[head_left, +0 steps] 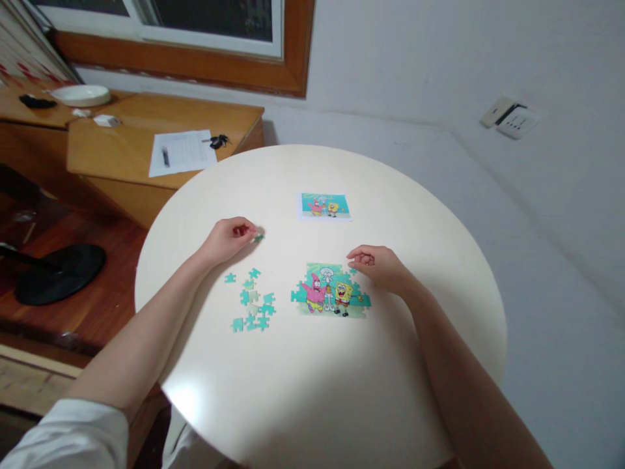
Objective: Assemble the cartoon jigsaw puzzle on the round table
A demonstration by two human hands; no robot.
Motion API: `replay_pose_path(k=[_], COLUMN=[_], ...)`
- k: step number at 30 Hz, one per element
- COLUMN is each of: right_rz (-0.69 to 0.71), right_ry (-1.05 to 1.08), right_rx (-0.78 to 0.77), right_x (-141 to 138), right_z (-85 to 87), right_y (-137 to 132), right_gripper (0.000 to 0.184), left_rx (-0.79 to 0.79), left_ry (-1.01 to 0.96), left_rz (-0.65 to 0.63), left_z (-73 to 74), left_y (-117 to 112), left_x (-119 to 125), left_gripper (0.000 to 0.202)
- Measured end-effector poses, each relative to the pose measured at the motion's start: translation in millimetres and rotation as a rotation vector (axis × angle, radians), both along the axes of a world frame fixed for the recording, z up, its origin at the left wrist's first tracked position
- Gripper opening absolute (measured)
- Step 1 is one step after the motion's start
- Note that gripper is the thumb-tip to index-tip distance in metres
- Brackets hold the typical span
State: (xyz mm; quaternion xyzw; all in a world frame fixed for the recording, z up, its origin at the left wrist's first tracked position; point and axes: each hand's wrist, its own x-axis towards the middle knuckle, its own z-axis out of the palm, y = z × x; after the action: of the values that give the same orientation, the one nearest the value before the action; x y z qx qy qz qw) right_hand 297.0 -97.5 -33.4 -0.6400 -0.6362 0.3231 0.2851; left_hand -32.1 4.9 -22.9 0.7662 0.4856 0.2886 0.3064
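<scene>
A partly assembled cartoon jigsaw [331, 291] lies in the middle of a round cream table [322, 391]. Several loose teal pieces [252, 303] are scattered to its left. My left hand [228, 238] is closed in a pinch on one teal puzzle piece [258, 238], just above the table and behind the loose pile. My right hand [378, 264] rests at the jigsaw's upper right corner with its fingers curled together; whether anything is in them is hidden. A small reference picture [324, 206] of the same cartoon lies farther back.
A wooden desk [122, 150] stands at the back left with a sheet of paper [180, 152], keys [218, 141] and a white bowl [81, 95]. A black round base [59, 272] sits on the floor at left. A white wall with a switch plate [510, 117] runs along the right.
</scene>
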Motion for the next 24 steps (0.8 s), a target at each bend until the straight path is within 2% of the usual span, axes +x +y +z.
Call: replay_pose_path(k=[3,8,13,18,21,24], right_rz=[0.003,0.01,0.004,0.01,0.016,0.018], right_ry=[-0.012,-0.039,-0.059,-0.073,-0.085,-0.084], right_rx=[0.008,0.036,0.024,0.035,0.042,0.043], right_x=[0.1,1.1,1.0,0.0,0.1,0.7], right_z=[-0.5,-2.3,-1.8,-0.2,0.0,-0.6], right_y=[0.1,0.7,0.8,0.2,-0.1,0.2], right_gripper=[0.02,0.02,0.02,0.018,0.017,0.018], left_rx=[0.049,-0.074,-0.131,-0.18,-0.224,-0.22], left_ry=[-0.003,0.003,0.103,0.164,0.17,0.213], left_rz=[-0.069,-0.262,-0.534,-0.743,-0.815,-0.834], left_z=[9.3,14.7,14.7,23.2,27.3,27.0], left_y=[-5.2,-7.8,-5.3,-6.4,-8.2,-9.7], left_x=[-2.4,-9.5,-15.6,-21.9,-25.9,-26.9], left_gripper=[0.016,0.018,0.021,0.023,0.029,0.031])
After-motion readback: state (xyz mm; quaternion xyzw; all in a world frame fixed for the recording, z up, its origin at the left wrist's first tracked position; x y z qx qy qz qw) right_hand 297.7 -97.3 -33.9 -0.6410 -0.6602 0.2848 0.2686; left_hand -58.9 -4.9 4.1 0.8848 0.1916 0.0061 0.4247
